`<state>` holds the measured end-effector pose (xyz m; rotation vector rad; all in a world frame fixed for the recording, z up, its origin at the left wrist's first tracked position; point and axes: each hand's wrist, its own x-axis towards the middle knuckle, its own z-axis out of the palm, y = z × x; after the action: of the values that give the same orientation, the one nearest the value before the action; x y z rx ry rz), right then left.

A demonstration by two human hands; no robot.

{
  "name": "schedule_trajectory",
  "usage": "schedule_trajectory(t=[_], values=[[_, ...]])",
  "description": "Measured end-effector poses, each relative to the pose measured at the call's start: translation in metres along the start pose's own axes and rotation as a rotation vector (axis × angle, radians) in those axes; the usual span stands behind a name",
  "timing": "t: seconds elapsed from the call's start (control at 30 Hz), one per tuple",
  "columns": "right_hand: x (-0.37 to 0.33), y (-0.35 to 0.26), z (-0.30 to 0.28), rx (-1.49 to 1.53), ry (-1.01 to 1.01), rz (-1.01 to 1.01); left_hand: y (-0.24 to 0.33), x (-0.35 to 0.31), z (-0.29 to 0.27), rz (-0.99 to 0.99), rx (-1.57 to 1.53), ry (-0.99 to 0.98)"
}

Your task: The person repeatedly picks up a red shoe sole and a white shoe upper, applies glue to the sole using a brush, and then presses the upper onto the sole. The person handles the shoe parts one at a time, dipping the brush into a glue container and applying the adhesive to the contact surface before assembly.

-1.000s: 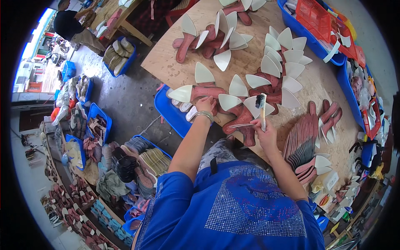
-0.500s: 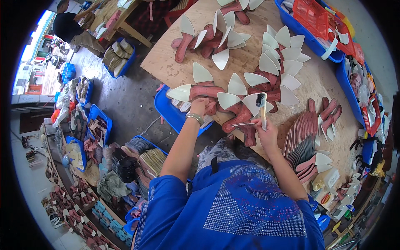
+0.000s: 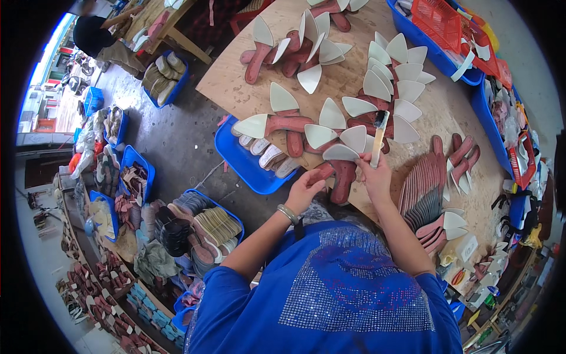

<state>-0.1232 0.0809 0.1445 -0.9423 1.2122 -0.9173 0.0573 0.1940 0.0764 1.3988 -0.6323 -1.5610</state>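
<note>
My right hand (image 3: pixel 375 177) grips a brush (image 3: pixel 377 141) with a pale handle and dark bristles pointing up. Its fingertips also reach the edge of a white pointed piece (image 3: pixel 341 152), which covers the upper end of a reddish shoe sole (image 3: pixel 344 180) at the table's near edge. Whether the fingers pinch that piece I cannot tell. Beside this sole, my left hand (image 3: pixel 303 190) has its fingers apart and slightly bent, close to the end of another reddish sole (image 3: pixel 323 171). More reddish soles with white pointed pieces (image 3: pixel 287 122) lie crossed in clusters farther up the table.
On the wooden table (image 3: pixel 236 91), a fanned stack of soles (image 3: pixel 423 183) stands right of my right hand. A blue basket (image 3: pixel 247 171) of shoe parts sits below the left edge. Blue bins (image 3: pixel 407 41) line the far right. A person (image 3: pixel 94 38) works at another table.
My left hand has moved down and right from the left-hand soles toward the near sole. The white piece by my right hand, seen edge-on before, now shows its face over the sole. The brush tip has risen.
</note>
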Motion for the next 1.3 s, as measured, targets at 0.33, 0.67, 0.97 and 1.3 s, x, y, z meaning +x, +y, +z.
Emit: schedule_trajectory(t=[0.33,0.67,0.97,1.3], values=[[-0.007,-0.006,0.006,0.157,0.078,-0.049,-0.002,-0.006,0.017,-0.055,0.073,-0.178],[-0.029,-0.026,-0.02,-0.05,-0.031,-0.194,0.013,-0.002,0.011,0.342,0.385,0.021],[-0.034,-0.045,-0.06,-0.068,0.119,-0.265,0.056,0.054,-0.102,0.122,0.033,0.192],[-0.053,-0.027,-0.068,-0.196,0.161,-0.154,-0.006,0.123,-0.172,0.029,0.558,0.146]])
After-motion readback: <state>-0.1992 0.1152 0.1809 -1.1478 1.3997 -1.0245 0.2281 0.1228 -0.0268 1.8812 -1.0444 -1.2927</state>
